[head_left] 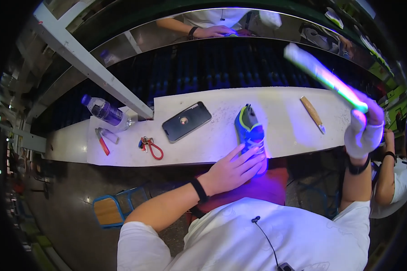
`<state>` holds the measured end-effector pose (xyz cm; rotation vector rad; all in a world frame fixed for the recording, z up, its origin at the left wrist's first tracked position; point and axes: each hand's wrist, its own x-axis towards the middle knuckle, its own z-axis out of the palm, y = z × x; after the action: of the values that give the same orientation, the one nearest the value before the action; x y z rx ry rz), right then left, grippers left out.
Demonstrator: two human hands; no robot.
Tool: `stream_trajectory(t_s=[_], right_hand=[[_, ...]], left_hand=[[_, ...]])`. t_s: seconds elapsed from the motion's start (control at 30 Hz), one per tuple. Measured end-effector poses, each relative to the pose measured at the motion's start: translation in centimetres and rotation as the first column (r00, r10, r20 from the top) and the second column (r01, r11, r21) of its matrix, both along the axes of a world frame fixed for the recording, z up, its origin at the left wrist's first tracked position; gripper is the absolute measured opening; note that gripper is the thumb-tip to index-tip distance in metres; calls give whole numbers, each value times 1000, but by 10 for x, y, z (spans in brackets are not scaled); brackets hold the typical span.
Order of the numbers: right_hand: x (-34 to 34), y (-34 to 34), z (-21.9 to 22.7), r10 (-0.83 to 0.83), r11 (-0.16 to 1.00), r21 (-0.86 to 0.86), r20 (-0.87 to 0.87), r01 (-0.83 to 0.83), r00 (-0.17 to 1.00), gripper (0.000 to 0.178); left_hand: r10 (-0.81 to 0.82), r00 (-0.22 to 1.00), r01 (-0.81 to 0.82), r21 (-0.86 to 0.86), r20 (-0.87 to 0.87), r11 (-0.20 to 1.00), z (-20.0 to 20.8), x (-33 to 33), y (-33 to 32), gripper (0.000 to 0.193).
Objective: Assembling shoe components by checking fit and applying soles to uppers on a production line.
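Note:
My left hand (230, 172) lies across the laces and front of a blue shoe (250, 132) with a lime-green collar, its fingers bent over the upper and the thumb hidden. The shoe's heel points to the far side, and its toe reaches the table's near edge under violet light. High on the right, my right hand (365, 128), in a white glove, is closed round the lower end of a stick-shaped lamp (323, 76). The lamp glows violet, pink and green and slants up to the left, apart from the shoe.
On the white tabletop (203, 151) lie a phone (186, 122), keys with a red loop (151, 148), a wooden-handled knife (313, 115) and a red-handled tool (102, 141). A bottle (105, 110) lies near a metal post (92, 63). Another person (389, 185) is at the right, a blue-framed stool (111, 211) lower left.

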<state>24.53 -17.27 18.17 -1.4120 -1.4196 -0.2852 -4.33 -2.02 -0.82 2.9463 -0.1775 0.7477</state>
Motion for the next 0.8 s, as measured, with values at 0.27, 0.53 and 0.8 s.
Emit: stream_trajectory(t_s=[0.27, 0.53, 0.8], right_hand=[[-34, -44, -122, -62, 978, -183, -708, -99, 704, 40], [-71, -32, -106, 268, 938, 100, -817, -332, 510, 44], [-113, -13, -112, 302, 896, 169, -910, -410, 284, 29]], left_hand=[[206, 955, -1, -693, 214, 721, 99, 41, 7, 49], [241, 843, 284, -779, 480, 559, 64, 53, -21, 33], [91, 967, 145, -809, 237, 570, 71, 16, -26, 20]])
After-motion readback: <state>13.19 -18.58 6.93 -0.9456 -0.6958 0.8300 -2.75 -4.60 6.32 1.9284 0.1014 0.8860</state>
